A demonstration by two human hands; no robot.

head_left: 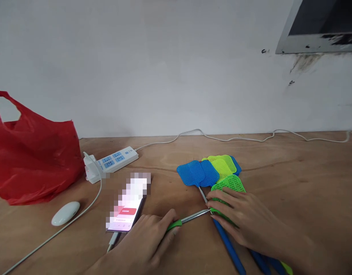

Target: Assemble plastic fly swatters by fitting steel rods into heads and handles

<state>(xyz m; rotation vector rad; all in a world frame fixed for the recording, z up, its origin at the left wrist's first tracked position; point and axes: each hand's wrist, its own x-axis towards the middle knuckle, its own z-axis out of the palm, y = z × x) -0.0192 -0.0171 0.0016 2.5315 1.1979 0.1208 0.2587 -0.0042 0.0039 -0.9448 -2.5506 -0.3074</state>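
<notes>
- With left hand [153,233] at near centre, grips green swatter [195,216] by its handle [175,225].
- With right hand [238,214], near right, clasps its mesh head [229,183].
- Has blue and yellow swatters [191,172] piled just beyond, phone [123,221] at left.

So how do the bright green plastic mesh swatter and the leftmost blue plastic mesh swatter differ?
The green swatter is gripped by the left hand; the blue swatter lies on the wooden table. The right hand partly covers the green head; the blue head is uncovered. Both heads are mesh.
</notes>
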